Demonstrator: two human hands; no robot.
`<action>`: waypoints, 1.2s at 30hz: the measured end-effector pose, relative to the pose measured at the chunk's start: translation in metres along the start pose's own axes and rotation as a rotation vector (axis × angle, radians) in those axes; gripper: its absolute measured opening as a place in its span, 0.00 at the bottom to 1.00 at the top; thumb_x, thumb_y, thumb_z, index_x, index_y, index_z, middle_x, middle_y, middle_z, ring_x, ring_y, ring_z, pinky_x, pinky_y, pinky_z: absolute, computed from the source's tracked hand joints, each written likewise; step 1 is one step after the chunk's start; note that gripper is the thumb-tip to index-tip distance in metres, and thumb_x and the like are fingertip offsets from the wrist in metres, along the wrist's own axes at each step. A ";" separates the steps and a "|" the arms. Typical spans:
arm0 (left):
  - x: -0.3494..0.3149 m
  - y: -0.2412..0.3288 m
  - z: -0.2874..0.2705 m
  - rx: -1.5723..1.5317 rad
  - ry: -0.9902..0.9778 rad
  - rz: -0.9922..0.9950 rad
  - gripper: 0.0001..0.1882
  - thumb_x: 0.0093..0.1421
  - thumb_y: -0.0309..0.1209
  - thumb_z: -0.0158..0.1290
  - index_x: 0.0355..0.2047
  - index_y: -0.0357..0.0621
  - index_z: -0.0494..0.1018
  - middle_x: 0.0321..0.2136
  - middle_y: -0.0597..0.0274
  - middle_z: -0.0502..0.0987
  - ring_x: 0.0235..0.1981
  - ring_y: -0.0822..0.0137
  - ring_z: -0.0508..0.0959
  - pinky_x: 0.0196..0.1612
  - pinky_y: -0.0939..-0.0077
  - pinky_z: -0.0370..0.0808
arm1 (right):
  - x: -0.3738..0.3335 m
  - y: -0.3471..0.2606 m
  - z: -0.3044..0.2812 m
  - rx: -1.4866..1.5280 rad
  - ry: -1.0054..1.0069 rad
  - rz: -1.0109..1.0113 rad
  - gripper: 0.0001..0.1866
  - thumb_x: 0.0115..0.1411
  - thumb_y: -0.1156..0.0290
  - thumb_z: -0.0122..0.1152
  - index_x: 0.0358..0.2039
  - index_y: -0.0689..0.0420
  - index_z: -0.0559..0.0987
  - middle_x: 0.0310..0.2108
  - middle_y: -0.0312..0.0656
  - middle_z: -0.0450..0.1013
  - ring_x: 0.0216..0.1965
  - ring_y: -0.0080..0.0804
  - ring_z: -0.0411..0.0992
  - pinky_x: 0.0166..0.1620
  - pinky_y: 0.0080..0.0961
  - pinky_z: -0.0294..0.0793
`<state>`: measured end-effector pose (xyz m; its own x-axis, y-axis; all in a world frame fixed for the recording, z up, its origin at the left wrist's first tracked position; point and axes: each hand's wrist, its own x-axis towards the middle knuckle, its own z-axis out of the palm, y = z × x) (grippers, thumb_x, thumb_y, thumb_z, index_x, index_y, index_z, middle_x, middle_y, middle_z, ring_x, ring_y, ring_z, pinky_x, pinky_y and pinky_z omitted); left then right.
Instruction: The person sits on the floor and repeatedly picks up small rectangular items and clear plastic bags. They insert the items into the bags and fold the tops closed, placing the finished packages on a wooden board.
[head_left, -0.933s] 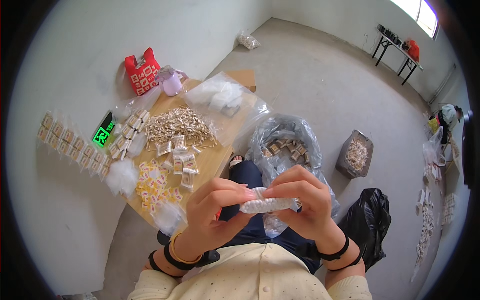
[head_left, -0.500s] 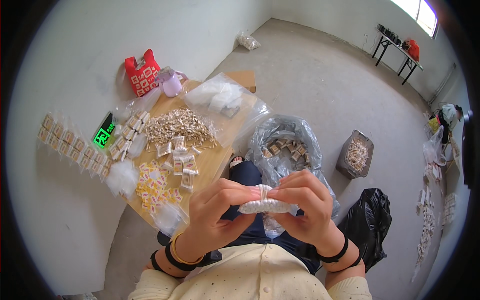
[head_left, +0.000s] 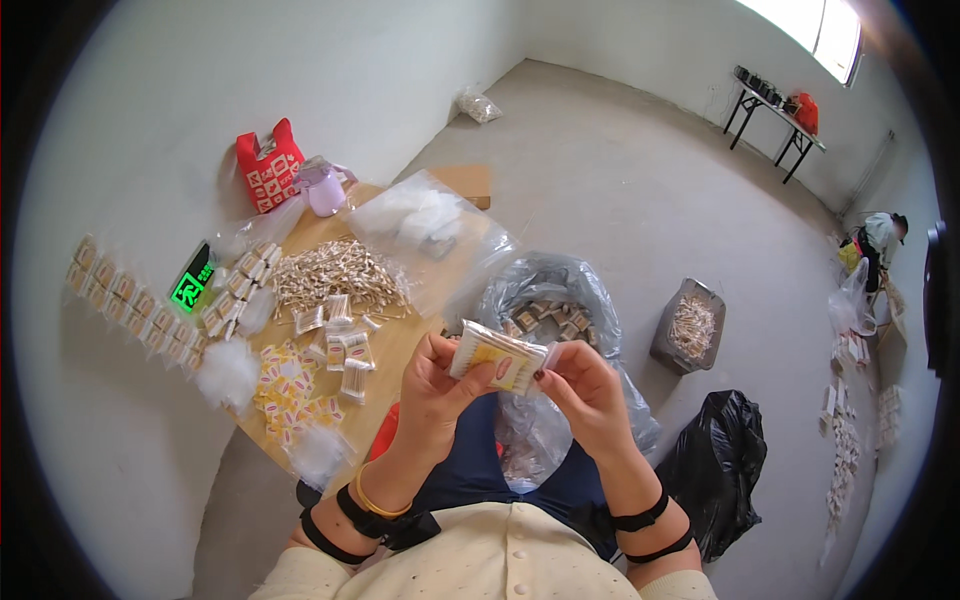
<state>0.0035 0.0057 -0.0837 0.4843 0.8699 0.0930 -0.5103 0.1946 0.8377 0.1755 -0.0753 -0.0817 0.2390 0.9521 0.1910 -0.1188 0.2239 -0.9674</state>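
A clear packet of cotton swabs with a yellow and white card inside is held up in front of my body, its printed side facing me. My left hand grips its left part, thumb across the front and fingers behind. At the right end, my right hand pinches the packet's clear plastic edge between thumb and fingers. Below and beyond it, a grey plastic bag stands open with several similar packets inside. On the table to my left lie loose cotton swabs, swab bundles and yellow-white cards.
The wooden table also bears clear plastic bags, a lilac jug and a red bag. A grey bin of swabs and a black bag sit on the floor at right. Another person bends down at far right.
The swab packet has turned from edge-on, tips toward me, to its printed face showing. My right hand has shifted to the packet's right end. The whole view has shifted slightly.
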 end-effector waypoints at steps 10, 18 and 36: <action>0.014 -0.030 0.011 0.762 0.067 0.283 0.22 0.57 0.29 0.63 0.47 0.38 0.65 0.39 0.58 0.75 0.40 0.65 0.78 0.47 0.70 0.76 | -0.011 0.004 -0.034 -0.063 0.106 0.030 0.03 0.63 0.78 0.58 0.36 0.64 0.75 0.31 0.35 0.75 0.35 0.19 0.74 0.43 0.19 0.73; 0.012 -0.014 0.062 0.881 -0.382 0.237 0.08 0.61 0.30 0.58 0.34 0.38 0.72 0.31 0.60 0.75 0.35 0.70 0.75 0.41 0.76 0.72 | -0.026 -0.012 -0.044 -0.388 0.090 -0.132 0.04 0.60 0.79 0.62 0.33 0.63 0.75 0.30 0.34 0.73 0.33 0.17 0.70 0.39 0.17 0.70; 0.020 -0.061 0.082 0.472 -0.316 0.103 0.24 0.70 0.49 0.41 0.42 0.38 0.72 0.31 0.62 0.74 0.30 0.72 0.75 0.36 0.81 0.71 | -0.053 -0.028 -0.094 0.346 0.031 -0.038 0.07 0.68 0.69 0.53 0.39 0.60 0.70 0.35 0.31 0.67 0.38 0.17 0.66 0.45 0.17 0.65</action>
<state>0.1023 -0.0255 -0.0885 0.6745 0.6821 0.2826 -0.2293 -0.1703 0.9583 0.2565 -0.1516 -0.0806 0.2781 0.9360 0.2160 -0.4275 0.3219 -0.8448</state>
